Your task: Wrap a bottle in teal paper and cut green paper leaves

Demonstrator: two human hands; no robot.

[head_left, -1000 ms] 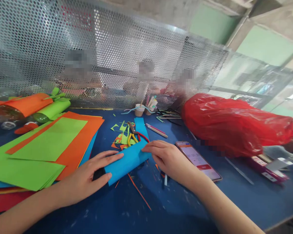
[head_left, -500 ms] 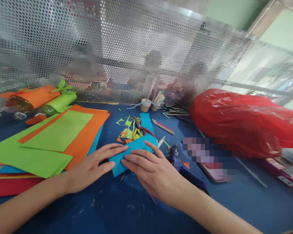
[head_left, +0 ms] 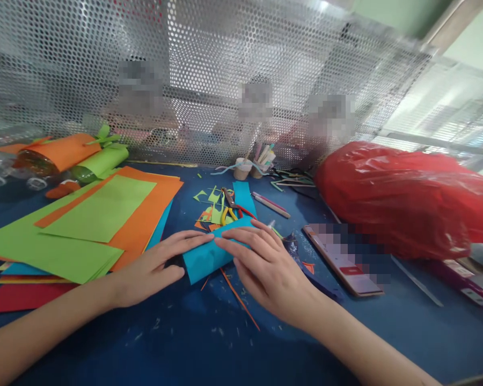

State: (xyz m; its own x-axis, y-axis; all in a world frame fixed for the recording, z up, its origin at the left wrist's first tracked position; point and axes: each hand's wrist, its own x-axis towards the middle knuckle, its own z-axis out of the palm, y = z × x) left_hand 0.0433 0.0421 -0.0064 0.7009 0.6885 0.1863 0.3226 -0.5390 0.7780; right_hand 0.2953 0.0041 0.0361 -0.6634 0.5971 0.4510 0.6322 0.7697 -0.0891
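A folded or curved strip of blue paper lies at a slant on the table in front of me. Stretched fingers of my left hand rest on its upper left edge; the thumb is spread apart near its left end. Over the right part of the paper lies my right hand, fingers extended and flat, hiding that end. Just beyond are pliers with red and yellow handles, and green and orange paper scraps. A dark blue glue gun sits partly behind my right hand.
Stacked coloured paper covers the left side, with paper-wrapped plastic bottles behind. A phone and a large red plastic bag are at right. Cups of sticks stand before a perforated metal screen; people sit beyond it.
The blue paper now looks more rolled over, its front face turned down. My right hand has shifted slightly right, its fingers spread more, and the view has moved a little.
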